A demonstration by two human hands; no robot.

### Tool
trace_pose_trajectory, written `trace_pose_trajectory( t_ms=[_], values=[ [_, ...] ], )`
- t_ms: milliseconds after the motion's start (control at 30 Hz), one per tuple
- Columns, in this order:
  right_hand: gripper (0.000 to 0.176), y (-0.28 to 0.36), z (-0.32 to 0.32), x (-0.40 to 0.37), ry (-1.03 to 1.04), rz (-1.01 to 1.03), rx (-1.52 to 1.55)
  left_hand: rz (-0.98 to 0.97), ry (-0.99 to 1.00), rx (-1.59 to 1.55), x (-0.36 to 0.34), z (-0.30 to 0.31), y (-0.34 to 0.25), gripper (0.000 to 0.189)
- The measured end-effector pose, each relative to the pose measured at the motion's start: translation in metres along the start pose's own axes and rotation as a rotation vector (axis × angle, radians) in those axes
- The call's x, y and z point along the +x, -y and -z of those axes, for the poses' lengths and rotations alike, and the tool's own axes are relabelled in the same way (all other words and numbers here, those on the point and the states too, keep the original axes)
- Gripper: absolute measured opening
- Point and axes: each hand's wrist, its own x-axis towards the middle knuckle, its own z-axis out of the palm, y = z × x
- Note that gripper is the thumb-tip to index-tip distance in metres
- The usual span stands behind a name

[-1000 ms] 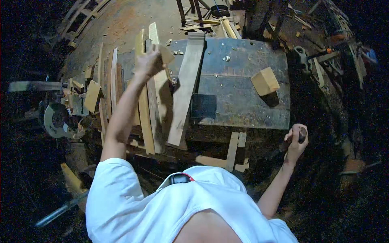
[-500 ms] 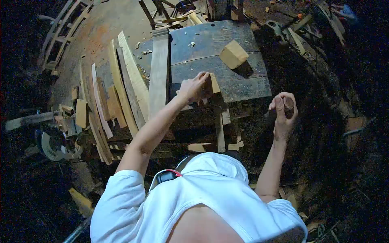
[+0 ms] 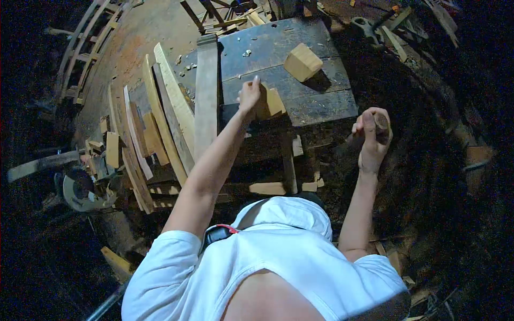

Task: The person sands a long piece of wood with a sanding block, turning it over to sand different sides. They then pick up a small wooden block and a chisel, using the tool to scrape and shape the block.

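My left hand (image 3: 249, 97) is over the near edge of the dark workbench (image 3: 316, 109), its fingers curled and its thumb pointing up. Right beside it sits a small wood block (image 3: 274, 102), partly overlapped by the hand; I cannot tell what the fingers hold. Farther back on the bench, a larger block of pale wood (image 3: 303, 62) casts a shadow. My right hand (image 3: 373, 140) is raised off the bench's right corner, fingers wrapped round a round-ended wooden piece (image 3: 381, 122) seen nearly end-on.
A long grey board (image 3: 206, 96) lies along the bench's left side. Left of it, several long planks (image 3: 171, 85) lean side by side. A round guarded machine (image 3: 80, 190) stands at far left. Wood chips (image 3: 246, 53) dot the bench top.
My left hand has moved left and slightly away from me, showing more of the small block. My right hand stays raised in nearly the same place. The view has shifted slightly.
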Motion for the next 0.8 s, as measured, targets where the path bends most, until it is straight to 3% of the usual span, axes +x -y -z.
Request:
trace_pose_trajectory(
  t_ms=[33,100,133,200,233,267,333,367,400,467,667,733,800],
  values=[
    [0.018,0.001,0.002,0.001,0.048,-0.001,-0.024,-0.003,0.005,-0.003,0.003,-0.008,0.004,0.059],
    [0.017,-0.003,0.006,0.002,0.051,0.013,-0.041,0.284,-0.108,0.134,-0.013,-0.016,-0.005,0.071],
    [0.015,-0.006,0.007,0.003,0.054,0.024,-0.054,0.285,-0.105,0.136,-0.021,-0.015,-0.006,0.071],
    [0.015,-0.009,0.013,0.003,0.044,0.008,-0.06,-0.087,-0.102,0.107,-0.036,-0.004,0.0,0.092],
    [0.014,-0.011,0.015,0.004,0.037,-0.003,-0.064,-0.279,-0.085,0.24,-0.041,0.004,0.002,0.107],
    [0.014,-0.014,0.016,0.005,0.036,-0.013,-0.064,-0.273,-0.08,0.246,-0.051,0.012,-0.006,0.107],
    [0.013,-0.02,0.015,0.007,-0.002,-0.029,-0.053,-0.732,0.059,0.723,-0.068,0.028,-0.021,0.114],
    [0.013,-0.022,0.011,0.008,-0.016,-0.046,-0.047,-0.775,0.004,0.884,-0.067,0.023,-0.019,0.121],
    [0.013,-0.024,0.008,0.01,-0.007,-0.05,-0.043,-0.765,0.001,0.888,-0.063,0.022,-0.017,0.121],
    [0.013,-0.024,0.004,0.011,0.034,-0.042,-0.038,-0.572,0.208,0.709,-0.058,0.019,-0.014,0.126],
    [0.018,-0.017,-0.015,0.013,0.099,-0.054,-0.007,-0.61,0.012,0.603,-0.08,0.007,0.004,0.129],
    [0.019,-0.015,-0.02,0.014,0.109,-0.051,0.009,-0.557,-0.049,0.379,-0.089,0.004,0.005,0.131],
    [0.019,-0.017,-0.02,0.013,0.125,-0.056,0.023,-0.652,-0.101,0.267,-0.093,0.004,0.015,0.136]
  ],
)
